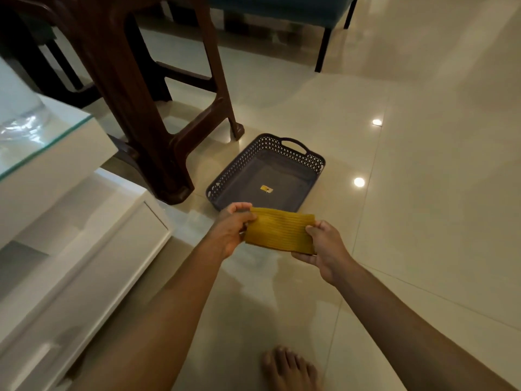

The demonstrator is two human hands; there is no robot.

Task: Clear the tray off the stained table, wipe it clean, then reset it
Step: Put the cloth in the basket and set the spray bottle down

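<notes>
A: What colours are showing on the folded, ribbed mustard-yellow cloth [279, 231] and the rectangular grey plastic tray [284, 176]?

B: The cloth is showing even yellow with parallel ribbed lines. The tray is showing slate grey, its walls carrying a lattice of small cut-outs, with a small yellow sticker [266, 189] on its floor.

A: And the surroundings?

B: The glossy tiled floor [408, 193] is appearing cream, the moulded plastic stool [158, 114] dark brown, the glass-topped cabinet [70, 221] white.

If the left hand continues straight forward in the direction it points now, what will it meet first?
Probably the grey tray on the floor: the left hand, gripping the yellow cloth, points up-frame toward the tray's near rim. Depth is unclear from one view.
</notes>
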